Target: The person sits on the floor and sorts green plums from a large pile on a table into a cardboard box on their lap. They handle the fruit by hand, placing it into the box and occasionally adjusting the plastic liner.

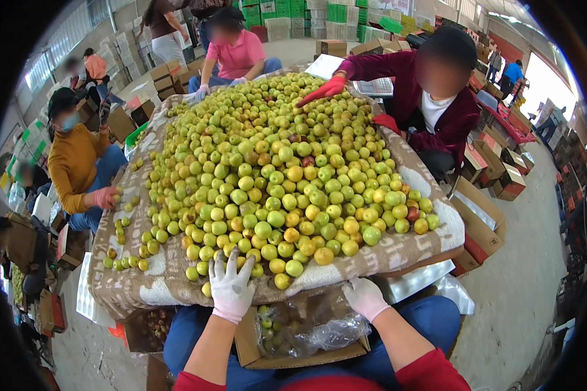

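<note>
A large heap of green and yellow jujube-like fruit (269, 195) covers a table with a brown and white patterned blanket (367, 264). My left hand (232, 286), in a white glove, lies at the heap's front edge with fingers spread, touching fruit. My right hand (364, 298), also gloved, is at the blanket's front edge to the right; its fingertips are partly hidden, and whether it holds anything does not show. Between my forearms, on my lap, an open cardboard box (293, 362) holds a clear plastic bag (335, 332) with some fruit at its left.
Co-workers sit around the table: one in mustard (73, 159) at left, one in pink (237, 56) at the far side, one in dark red (428, 97) reaching over the heap. A box of darker fruit (152, 325) stands below left; an open carton (477, 220) stands at right.
</note>
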### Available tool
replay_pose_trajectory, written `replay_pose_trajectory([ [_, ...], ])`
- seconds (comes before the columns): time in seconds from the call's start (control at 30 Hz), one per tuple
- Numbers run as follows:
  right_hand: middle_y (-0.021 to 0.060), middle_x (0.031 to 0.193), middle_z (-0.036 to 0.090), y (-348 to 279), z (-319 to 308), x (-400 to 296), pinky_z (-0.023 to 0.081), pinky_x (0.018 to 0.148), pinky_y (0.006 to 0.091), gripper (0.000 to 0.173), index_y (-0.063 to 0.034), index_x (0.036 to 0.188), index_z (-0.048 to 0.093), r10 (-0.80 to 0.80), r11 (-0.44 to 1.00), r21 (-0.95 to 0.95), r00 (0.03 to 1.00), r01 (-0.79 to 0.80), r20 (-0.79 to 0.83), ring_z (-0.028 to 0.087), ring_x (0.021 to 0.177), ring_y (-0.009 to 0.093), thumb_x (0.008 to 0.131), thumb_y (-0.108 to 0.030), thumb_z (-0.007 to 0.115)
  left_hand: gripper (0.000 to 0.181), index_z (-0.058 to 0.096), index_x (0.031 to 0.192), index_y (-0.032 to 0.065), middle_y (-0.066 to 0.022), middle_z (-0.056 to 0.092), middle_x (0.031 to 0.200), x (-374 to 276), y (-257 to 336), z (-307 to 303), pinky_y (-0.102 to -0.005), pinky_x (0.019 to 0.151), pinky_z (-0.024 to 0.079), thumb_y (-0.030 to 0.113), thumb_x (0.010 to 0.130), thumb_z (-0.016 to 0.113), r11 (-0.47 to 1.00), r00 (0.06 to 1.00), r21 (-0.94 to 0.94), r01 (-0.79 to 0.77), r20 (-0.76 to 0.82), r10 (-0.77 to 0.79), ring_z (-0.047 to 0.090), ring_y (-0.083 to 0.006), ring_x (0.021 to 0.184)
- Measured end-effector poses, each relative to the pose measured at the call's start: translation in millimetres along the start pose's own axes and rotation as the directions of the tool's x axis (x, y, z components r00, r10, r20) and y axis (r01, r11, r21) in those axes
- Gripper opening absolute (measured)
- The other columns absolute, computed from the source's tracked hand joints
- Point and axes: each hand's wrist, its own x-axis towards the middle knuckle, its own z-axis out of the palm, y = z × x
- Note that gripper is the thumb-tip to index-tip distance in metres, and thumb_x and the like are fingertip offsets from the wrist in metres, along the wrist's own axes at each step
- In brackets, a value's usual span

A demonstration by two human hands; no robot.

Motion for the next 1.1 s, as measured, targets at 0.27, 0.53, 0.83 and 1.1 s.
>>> replay_pose_trajectory([
  [0.27, 0.0259, 0.092, 0.069, 2, 4, 0, 0.052, 0.085, 0.0499, 0.038, 0.0022, 0.101, 0.067, -0.018, 1.0, -0.015, 0.999, 0.017, -0.044, 0.067, 0.091, 0.042, 0.094, -0.033, 0.054, 0.064, 0.048, 0.142, 0.0241, -0.0112, 0.046, 0.149, 43, -68, 12, -0.0516, 0.116, 0.031, 0.029, 0.083, 0.072, 0.969, 0.957, 0.238, 0.07, 0.259, -0.133, 0.042, -0.0362, 0.136],
  [0.53, 0.0262, 0.095, 0.069, 3, 1, -2, 0.051, 0.088, 0.0492, 0.04, 0.0016, 0.103, 0.068, -0.003, 1.0, 0.006, 1.0, 0.004, -0.026, 0.066, 0.095, 0.042, 0.095, -0.034, 0.053, 0.065, 0.044, 0.147, 0.0188, -0.0124, 0.047, 0.147, 75, -133, 11, -0.0465, 0.116, 0.03, 0.032, 0.088, 0.068, 0.927, 0.893, 0.331, 0.177, 0.341, -0.293, 0.038, -0.0327, 0.14],
  [0.83, 0.0254, 0.098, 0.07, -1, 4, 0, 0.051, 0.09, 0.0469, 0.04, 0.0017, 0.103, 0.068, -0.003, 1.0, -0.01, 1.0, 0.002, -0.029, 0.066, 0.098, 0.04, 0.095, -0.035, 0.053, 0.046, 0.064, 0.116, 0.0058, -0.0135, 0.067, 0.112, 40, -69, -23, -0.0465, 0.096, 0.046, 0.006, 0.07, 0.067, 0.998, 0.989, -0.037, 0.043, -0.139, -0.047, 0.06, -0.036, 0.109],
  [1.1, 0.0254, 0.097, 0.069, -2, 4, 0, 0.051, 0.089, 0.0471, 0.04, 0.0013, 0.1, 0.068, -0.021, 0.999, 0.023, 0.999, 0.022, -0.043, 0.067, 0.097, 0.039, 0.095, -0.035, 0.052, 0.05, 0.061, 0.118, 0.0078, -0.0165, 0.064, 0.12, 77, 50, -38, -0.0465, 0.101, 0.045, 0.027, 0.075, 0.078, 0.926, 0.959, -0.261, -0.274, -0.141, 0.245, 0.059, -0.0333, 0.113],
])
